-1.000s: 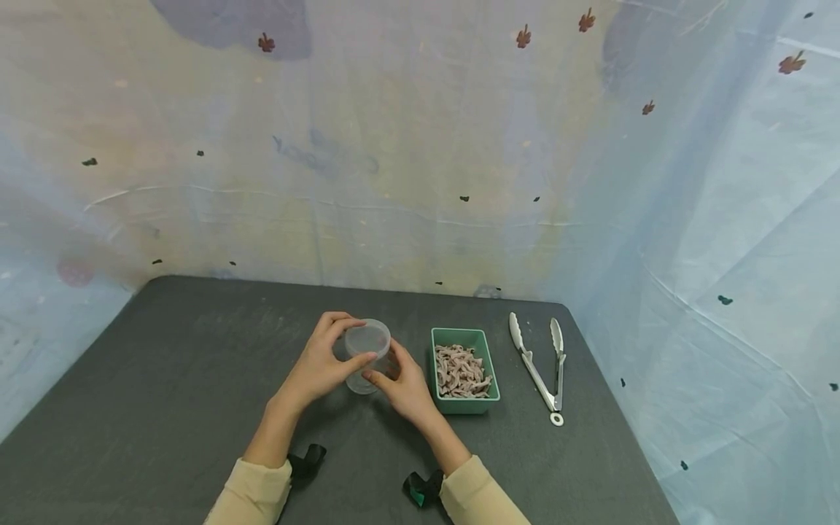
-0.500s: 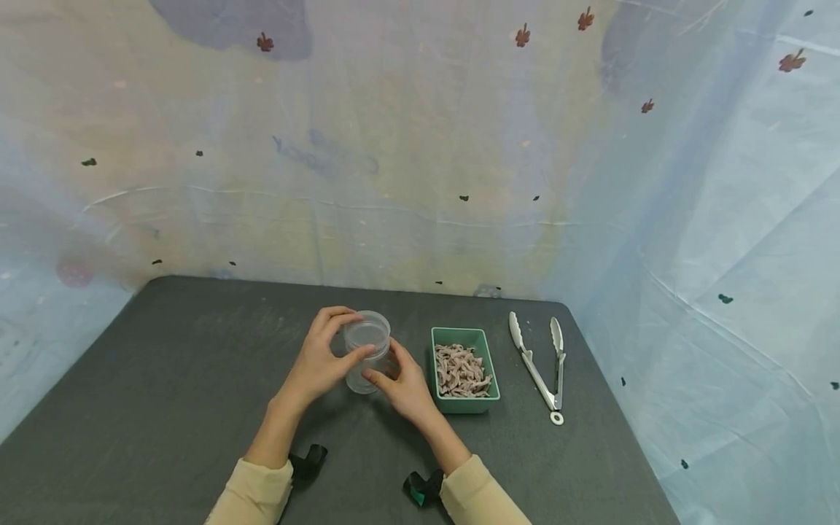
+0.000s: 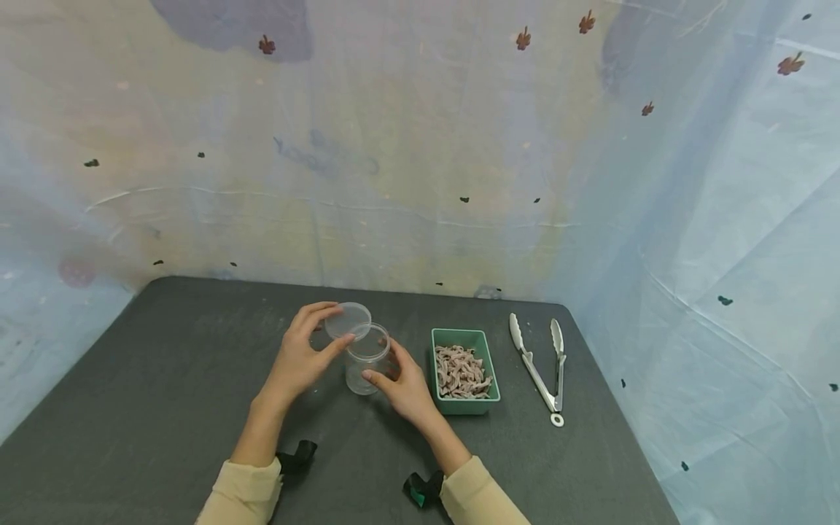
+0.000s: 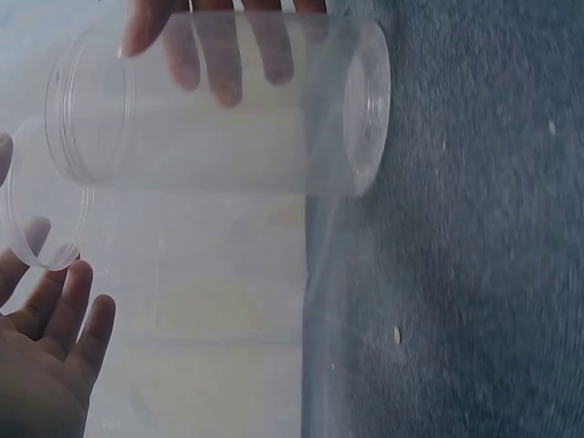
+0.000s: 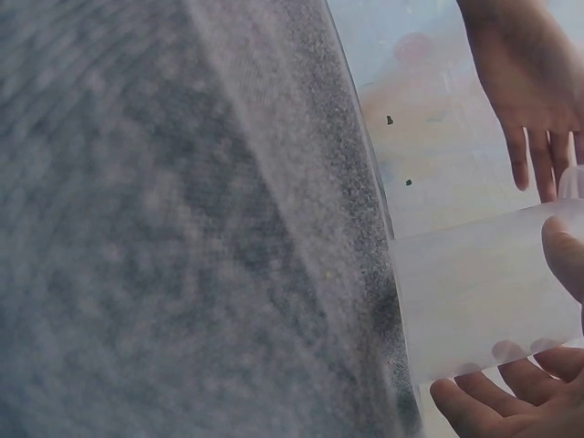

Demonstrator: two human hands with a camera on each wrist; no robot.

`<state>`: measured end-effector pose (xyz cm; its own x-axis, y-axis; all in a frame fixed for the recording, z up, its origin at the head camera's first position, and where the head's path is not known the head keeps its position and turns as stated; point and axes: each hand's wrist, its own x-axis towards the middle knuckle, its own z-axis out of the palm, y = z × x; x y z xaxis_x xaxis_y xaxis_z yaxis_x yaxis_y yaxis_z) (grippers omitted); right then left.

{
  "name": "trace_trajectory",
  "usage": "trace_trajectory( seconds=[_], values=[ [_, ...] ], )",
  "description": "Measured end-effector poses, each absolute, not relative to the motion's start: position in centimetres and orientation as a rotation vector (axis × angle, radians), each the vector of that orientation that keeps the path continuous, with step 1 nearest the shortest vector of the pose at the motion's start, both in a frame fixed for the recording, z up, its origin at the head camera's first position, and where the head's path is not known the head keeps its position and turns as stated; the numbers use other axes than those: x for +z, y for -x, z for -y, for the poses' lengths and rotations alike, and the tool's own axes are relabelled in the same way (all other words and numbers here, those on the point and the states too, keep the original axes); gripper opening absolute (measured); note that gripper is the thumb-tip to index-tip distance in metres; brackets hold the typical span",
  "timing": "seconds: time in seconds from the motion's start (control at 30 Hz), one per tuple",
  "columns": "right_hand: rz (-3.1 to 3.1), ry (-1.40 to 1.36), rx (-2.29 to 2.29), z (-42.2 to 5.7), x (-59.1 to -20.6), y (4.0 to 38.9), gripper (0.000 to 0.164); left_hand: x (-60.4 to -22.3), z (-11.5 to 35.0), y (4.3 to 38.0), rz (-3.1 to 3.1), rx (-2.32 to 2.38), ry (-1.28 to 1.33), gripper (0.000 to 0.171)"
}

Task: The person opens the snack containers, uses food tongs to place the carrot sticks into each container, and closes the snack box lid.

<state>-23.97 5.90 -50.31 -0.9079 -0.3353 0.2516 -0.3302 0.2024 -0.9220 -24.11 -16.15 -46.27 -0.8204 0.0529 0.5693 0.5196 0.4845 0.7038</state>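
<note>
A clear plastic jar [image 3: 362, 378] stands upright on the dark table, its round mouth uncovered. My right hand [image 3: 408, 386] grips the jar from the right side, thumb in front and fingers behind; through the clear wall those fingers show in the left wrist view. Up and to the left of the rim, my left hand [image 3: 303, 357] holds the round clear lid [image 3: 348, 319] by its edge between thumb and fingers. In the left wrist view the lid [image 4: 46, 196] is tilted and apart from the jar [image 4: 228, 109]. Nothing shows inside the jar.
Right of the jar sits a green rectangular tub [image 3: 469, 406] with greyish-pink strips [image 3: 461, 372] that look like shredded meat. Metal tongs [image 3: 550, 379] lie spread farther right. A patterned plastic sheet [image 3: 394, 182] hangs behind the table [image 3: 164, 408].
The left hand has lifted the lid off the jar's mouth and moved it to the left. My right hand has stayed on the jar, which has not moved.
</note>
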Motion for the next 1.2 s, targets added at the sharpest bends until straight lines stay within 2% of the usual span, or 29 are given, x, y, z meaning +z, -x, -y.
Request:
trace_trajectory(
  seconds=[0.43,0.7,1.2],
  values=[
    [-2.426,0.681,-1.878,-6.0,-50.7,24.2,0.065,-47.2,19.7,24.3,2.328,-1.245,0.278,0.053],
    [-2.426,0.684,-1.874,-6.0,-50.7,24.1,0.067,-47.4,21.3,24.0,2.601,-1.161,0.098,0.064],
    [-2.402,0.686,-1.875,-6.1,-50.7,24.2,0.067,-48.4,22.5,23.9,2.945,-0.998,0.105,0.067]
  ],
)
